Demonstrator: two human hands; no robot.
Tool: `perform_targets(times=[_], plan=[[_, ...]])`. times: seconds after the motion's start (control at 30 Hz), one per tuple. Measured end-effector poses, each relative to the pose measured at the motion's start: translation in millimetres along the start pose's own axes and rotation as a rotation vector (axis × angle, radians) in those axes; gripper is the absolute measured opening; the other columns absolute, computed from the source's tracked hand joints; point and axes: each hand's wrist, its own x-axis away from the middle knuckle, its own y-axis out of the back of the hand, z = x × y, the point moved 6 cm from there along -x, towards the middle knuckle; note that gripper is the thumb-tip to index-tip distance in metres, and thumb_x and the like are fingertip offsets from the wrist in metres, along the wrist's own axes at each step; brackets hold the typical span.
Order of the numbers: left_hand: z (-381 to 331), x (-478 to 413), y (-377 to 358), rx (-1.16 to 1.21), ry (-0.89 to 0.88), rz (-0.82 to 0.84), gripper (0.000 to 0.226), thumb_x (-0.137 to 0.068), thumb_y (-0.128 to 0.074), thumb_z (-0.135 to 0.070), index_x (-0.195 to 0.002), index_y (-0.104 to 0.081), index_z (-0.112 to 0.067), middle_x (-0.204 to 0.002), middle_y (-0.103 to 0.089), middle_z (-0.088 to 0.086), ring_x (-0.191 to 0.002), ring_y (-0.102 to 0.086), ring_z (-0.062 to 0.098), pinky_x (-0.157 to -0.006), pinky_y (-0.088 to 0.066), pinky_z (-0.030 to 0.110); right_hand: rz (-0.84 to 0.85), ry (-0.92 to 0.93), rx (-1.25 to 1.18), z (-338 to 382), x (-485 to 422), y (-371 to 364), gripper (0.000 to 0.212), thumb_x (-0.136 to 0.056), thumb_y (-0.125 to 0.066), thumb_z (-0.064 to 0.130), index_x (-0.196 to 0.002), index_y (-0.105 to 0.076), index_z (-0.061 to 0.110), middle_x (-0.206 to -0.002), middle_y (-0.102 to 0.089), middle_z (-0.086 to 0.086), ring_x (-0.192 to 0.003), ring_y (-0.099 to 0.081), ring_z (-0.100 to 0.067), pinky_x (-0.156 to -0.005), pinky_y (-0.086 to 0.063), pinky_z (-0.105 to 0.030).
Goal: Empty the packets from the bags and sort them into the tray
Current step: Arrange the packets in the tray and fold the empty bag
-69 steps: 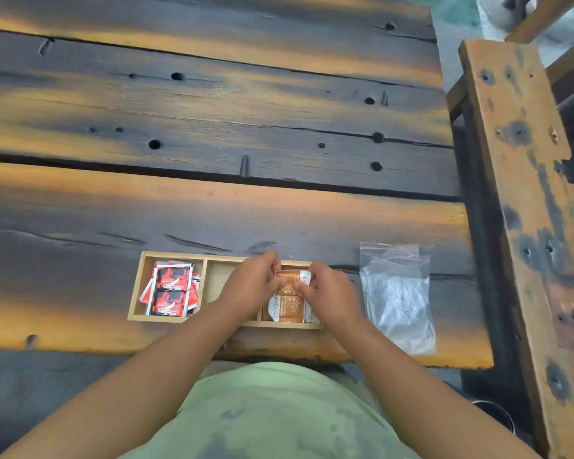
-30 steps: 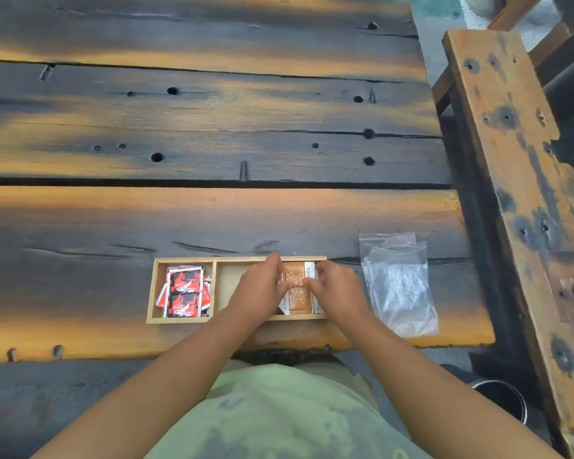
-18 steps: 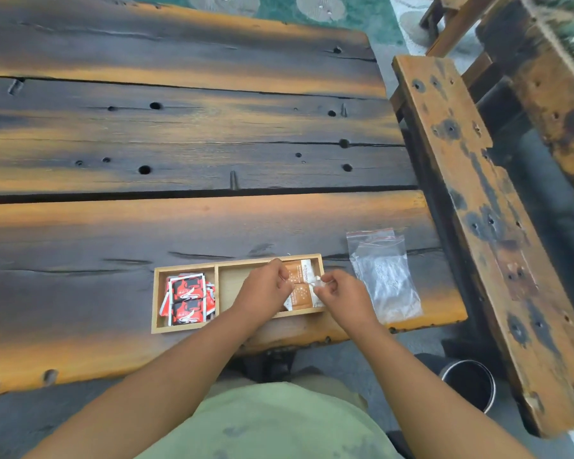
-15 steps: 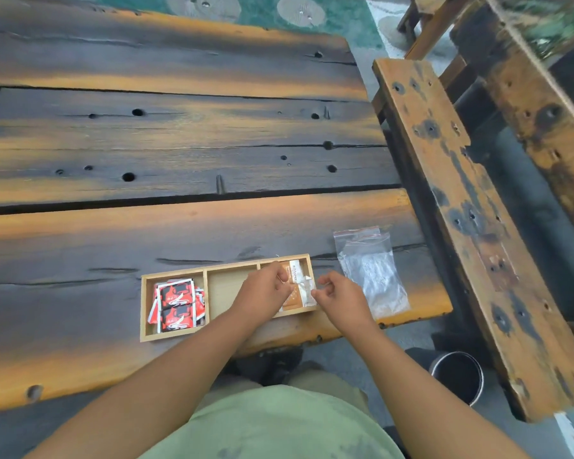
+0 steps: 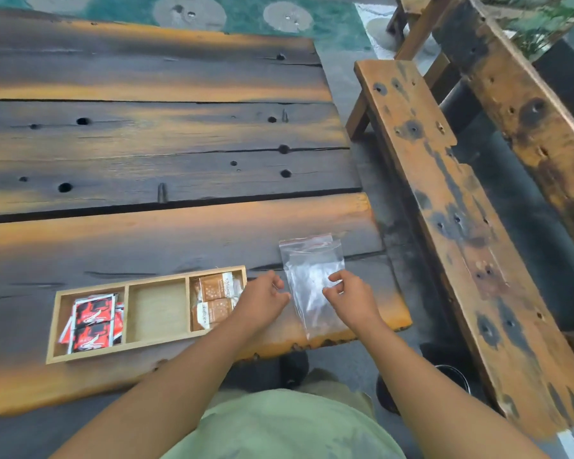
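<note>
The dark, orange-streaked plank tabletop (image 5: 166, 140) fills the left and middle of the view. One long wooden bench (image 5: 444, 207) of the same weathered wood runs along its right side, apart from it, with grey floor between. On the green ground beyond the far edge lie three round grey slabs (image 5: 189, 11), and a dark round vessel (image 5: 456, 382) stands on the floor at the bench's near end.

One wooden tray (image 5: 158, 309) sits near the tabletop's near edge. It has three compartments in a row, and the middle one shows bare wood. Just right of it lie two clear bags (image 5: 312, 276), overlapping, their red strips at the far end.

The left hand (image 5: 264, 299) is between the tray and the bags, its forearm crossing the tray's near right corner. Its fingers (image 5: 276, 283) are loosely curled, with nothing seen in them. The right hand (image 5: 353, 298) covers the bags' right edge. Its fingers (image 5: 337, 277) are bent over the plastic, thumb and forefinger apart, and I cannot tell whether they grip it.

The red packets (image 5: 92, 321) are stacked in the left compartment, two on top. The brown packets (image 5: 214, 298) are in the right compartment, also two on top. The stacks beneath cannot be counted.
</note>
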Motion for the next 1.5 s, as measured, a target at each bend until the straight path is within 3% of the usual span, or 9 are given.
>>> perform_targets(times=[0.27, 0.57, 0.7, 0.87, 1.0, 1.13, 1.3, 1.4, 1.5], plan=[[2, -27, -44, 0.055, 0.256, -0.128, 0.042, -0.090, -0.072, -0.030, -0.119, -0.047, -0.015, -0.105, -0.059, 0.004, -0.097, -0.058, 0.022, -0.079, -0.044, 0.032, 0.069, -0.011, 0.014, -54, -62, 25, 0.033, -0.092, -0.066, 0.031, -0.121, -0.056, 0.017, -0.092, -0.063, 0.001, -0.089, -0.062, -0.021, -0.078, -0.051, -0.038], [10, -33, -67, 0.293, 0.399, -0.273, 0.041, -0.084, -0.078, -0.023, -0.110, -0.049, -0.014, -0.095, -0.055, 0.002, -0.081, -0.055, 0.015, -0.065, -0.044, 0.028, 0.212, -0.099, -0.148, -57, -86, 1, 0.031, -0.086, -0.074, 0.028, -0.105, -0.052, 0.017, -0.088, -0.057, 0.002, -0.087, -0.060, -0.022, -0.074, -0.044, -0.032], [7, -31, -74, 0.409, 0.394, -0.291, 0.033, -0.086, -0.075, -0.018, -0.109, -0.061, 0.000, -0.106, -0.068, 0.023, -0.091, -0.069, 0.034, -0.086, -0.056, 0.049, 0.312, -0.127, -0.255, -57, -90, 0, 0.024, -0.085, -0.074, 0.026, -0.099, -0.059, 0.013, -0.088, -0.065, -0.005, -0.073, -0.061, -0.020, -0.068, -0.051, -0.035], [0, -25, -72, 0.470, 0.355, -0.299, 0.031, -0.094, -0.066, -0.023, -0.105, -0.063, 0.006, -0.100, -0.067, 0.025, -0.081, -0.061, 0.025, -0.074, -0.050, 0.037, 0.383, -0.104, -0.333, -58, -91, 10, 0.021, -0.090, -0.072, 0.025, -0.101, -0.064, 0.009, -0.090, -0.067, -0.004, -0.078, -0.064, -0.017, -0.072, -0.056, -0.034], [-11, -20, -70, 0.490, 0.305, -0.224, 0.021, -0.096, -0.061, -0.029, -0.082, -0.060, -0.013, -0.092, -0.068, 0.009, -0.087, -0.062, 0.025, -0.076, -0.048, 0.037, 0.444, -0.090, -0.407, -57, -85, 11, 0.027, -0.091, -0.072, 0.029, -0.112, -0.060, 0.016, -0.104, -0.062, 0.002, -0.098, -0.062, -0.014, -0.084, -0.058, -0.038], [-15, -17, -69, 0.531, 0.262, -0.147, 0.023, -0.084, -0.064, -0.045, -0.067, -0.058, -0.030, -0.105, -0.071, 0.019, -0.096, -0.066, 0.034, -0.084, -0.047, 0.042, 0.472, -0.096, -0.474, -53, -77, 15, 0.021, -0.093, -0.069, 0.031, -0.108, -0.059, 0.020, -0.105, -0.063, 0.001, -0.095, -0.062, -0.011, -0.081, -0.056, -0.035], [-29, -10, -68, 0.687, 0.219, -0.089, 0.015, -0.099, -0.055, -0.016, -0.091, -0.068, -0.012, -0.104, -0.074, 0.015, -0.095, -0.071, 0.029, -0.087, -0.056, 0.044, 0.528, -0.175, -0.587, -54, -65, 17, 0.019, -0.096, -0.063, 0.036, -0.105, -0.065, 0.019, -0.104, -0.070, -0.003, -0.096, -0.065, -0.021, -0.084, -0.053, -0.035], [-31, -8, -67, 0.702, 0.197, -0.058, 0.023, -0.100, -0.054, -0.015, -0.114, -0.064, 0.000, -0.112, -0.073, 0.019, -0.101, -0.070, 0.034, -0.093, -0.055, 0.050, 0.549, -0.254, -0.769, -54, -59, 14, 0.031, -0.093, -0.069, 0.033, -0.114, -0.065, 0.011, -0.111, -0.074, -0.010, -0.106, -0.069, -0.030, -0.099, -0.053, -0.049], [-29, -2, -63, 0.650, 0.199, -0.058, 0.022, -0.101, -0.053, -0.018, -0.111, -0.065, -0.002, -0.104, -0.075, 0.010, -0.092, -0.073, 0.022, -0.083, -0.057, 0.038, 0.536, -0.231, -0.758, -51, -54, 17, 0.034, -0.092, -0.070, 0.029, -0.118, -0.064, 0.008, -0.116, -0.072, -0.012, -0.109, -0.067, -0.029, -0.104, -0.049, -0.050]])
